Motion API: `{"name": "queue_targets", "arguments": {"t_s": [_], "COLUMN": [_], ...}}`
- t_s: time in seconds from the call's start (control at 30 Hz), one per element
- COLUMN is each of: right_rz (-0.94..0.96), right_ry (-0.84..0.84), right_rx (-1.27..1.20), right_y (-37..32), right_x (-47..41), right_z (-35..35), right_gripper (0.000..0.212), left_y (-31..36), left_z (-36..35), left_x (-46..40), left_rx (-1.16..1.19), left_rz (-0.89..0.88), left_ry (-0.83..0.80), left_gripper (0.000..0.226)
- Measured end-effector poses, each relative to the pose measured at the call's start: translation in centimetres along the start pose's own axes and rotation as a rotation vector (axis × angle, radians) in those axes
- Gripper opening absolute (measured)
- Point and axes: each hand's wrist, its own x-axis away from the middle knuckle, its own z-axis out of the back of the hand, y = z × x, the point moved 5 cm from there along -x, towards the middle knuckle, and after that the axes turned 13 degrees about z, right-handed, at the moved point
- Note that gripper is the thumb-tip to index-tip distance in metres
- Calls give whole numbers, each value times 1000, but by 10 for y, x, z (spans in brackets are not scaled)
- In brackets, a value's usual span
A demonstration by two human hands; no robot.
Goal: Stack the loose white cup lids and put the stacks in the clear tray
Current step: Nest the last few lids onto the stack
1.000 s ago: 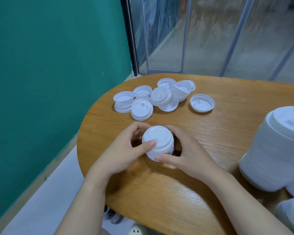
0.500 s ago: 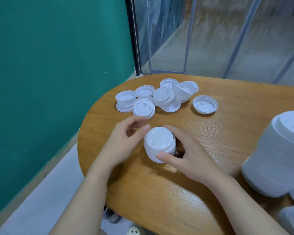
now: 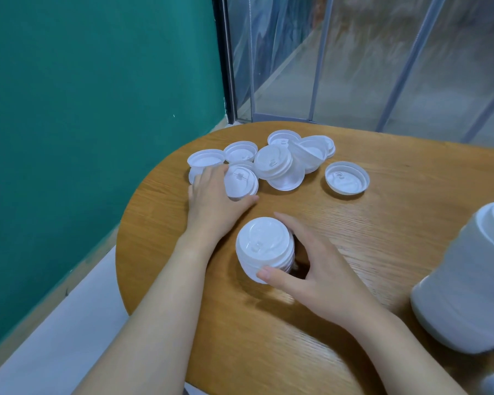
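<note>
Wooden desk (image 3: 382, 223) curves away at its near-left edge, with bare room across the middle and right, and a big white stack (image 3: 474, 280) at the right edge. At the near centre, the right hand (image 3: 311, 269) curls thumb and fingers round a short lid stack (image 3: 264, 246) standing on the desk. The left hand (image 3: 211, 201) reaches far-left, fingers round one lid (image 3: 240, 182) at the near edge of the loose lids (image 3: 280, 163); a lone upturned lid (image 3: 347, 178) lies apart to their right.

Two bare forearms and hands.

Both the left hand (image 3: 211, 201) and right hand (image 3: 311, 269) are bare: no sleeves, rings, watch or gloves show. Nails look short and unpainted, though blur makes that uncertain. The arms run off the lower edge.
</note>
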Motion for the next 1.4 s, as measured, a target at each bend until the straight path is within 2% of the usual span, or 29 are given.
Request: {"name": "queue_targets", "arguments": {"t_s": [0.07, 0.2, 0.3, 0.43, 0.5, 0.6, 0.73, 0.83, 1.1, 1.27, 1.4], "right_rz": [-11, -29, -30, -12, 5, 2, 7, 12, 5, 16, 20], "right_ry": [-4, -11, -9, -5, 5, 13, 14, 31, 35, 42, 42], "right_rx": [9, -1, -5, -7, -16, -49, -129, -149, -157, -167, -181], "right_y": [0, -1, -2, -3, -5, -7, -10, -10, -8, -5, -4], "right_x": [0, -1, 0, 0, 0, 0, -1, -1, -2, -3, -4], "right_z": [0, -1, -1, 1, 1, 2, 3, 4, 4, 3, 2], "right_gripper": [93, 89, 89, 87, 81, 75, 74, 74, 74, 79, 90], "left_y": [0, 3, 3, 0, -1, -4, -4, 0, 4, 6, 10], "left_z": [1, 22, 40, 60, 66, 68, 62, 56, 50, 48, 46], "left_x": [2, 15, 32, 65, 78, 89, 97, 100, 99, 99, 99], "left_rx": [31, 288, 373, 407, 463, 540, 422, 339, 320, 320, 302], "left_rz": [-4, 15, -9, -85, -94, -82, -106, -122, -154, -196, -200], "left_ry": [-10, 21, 42, 40, -19, -190, -422, -509, -518, -510, -483], "left_gripper": [84, 74, 66, 75, 76, 72, 67, 62, 72, 48, 48]}}
